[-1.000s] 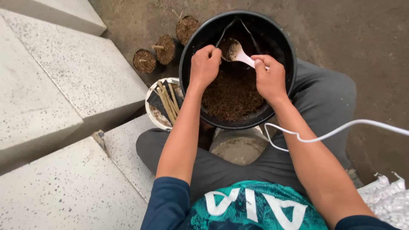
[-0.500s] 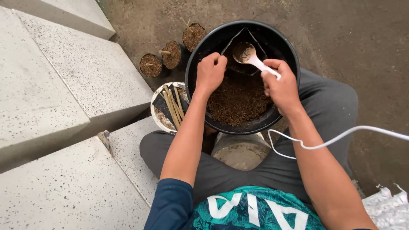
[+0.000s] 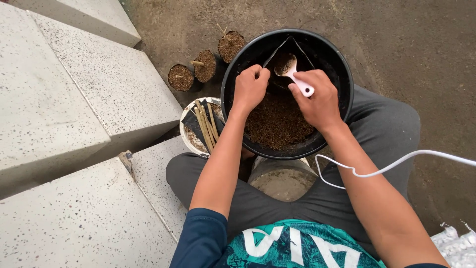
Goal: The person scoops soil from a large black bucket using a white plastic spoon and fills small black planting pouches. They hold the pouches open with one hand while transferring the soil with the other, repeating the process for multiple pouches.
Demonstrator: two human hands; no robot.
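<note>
Bare brown ground fills the far side of the head view, and pale speckled stone steps run along my left. I sit with my knees apart, in grey trousers, and a big black tub rests over my lap, partly filled with dark brown crumbly soil mix.

My left hand is inside the tub, fingers curled together and pinching the edge of a small black planting bag that stands open near the far wall of the tub. My right hand is closed around the handle of a pale pink scoop; the bowl of the scoop carries a little soil and sits at the mouth of the bag.

Just left of the tub stands a white bucket holding a bundle of light brown stick cuttings and something flat and black. Beyond it, on the ground, three small filled bags stand close together, each topped with soil and a short stub.

Under the tub, between my legs, is a round grey pot. A white cable loops over my right forearm and runs off to the right edge. Crumpled white plastic shows at the bottom right corner.
</note>
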